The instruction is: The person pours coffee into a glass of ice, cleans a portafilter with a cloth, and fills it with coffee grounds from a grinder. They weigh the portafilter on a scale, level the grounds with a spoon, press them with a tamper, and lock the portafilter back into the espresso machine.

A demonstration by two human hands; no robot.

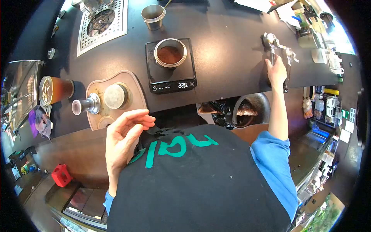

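At the right side of the counter, my right hand (pixel 277 72) is wrapped round the dark handle of a portafilter (pixel 272 43). A second portafilter (pixel 288 66) lies right beside it. My left hand (pixel 125 136) hovers in front of the mat, fingers curved and thumb apart, with nothing in it. Nearest to it are a tamper (pixel 87 104) and a round metal-topped piece (pixel 115 96), both on the brown tamping mat (pixel 136 86). A metal dosing cup (pixel 181 45) with ground coffee stands on a black digital scale (pixel 171 77), whose display seems to read 22.6.
A metal cup (pixel 154 19) with a thin handle stands at the back, beside a perforated metal drip tray (pixel 121 27). On the left is a glass of amber drink (pixel 58 91). A round dark bin (pixel 259 110) sits below the counter's front edge. Cloths (pixel 41 123) hang at left.
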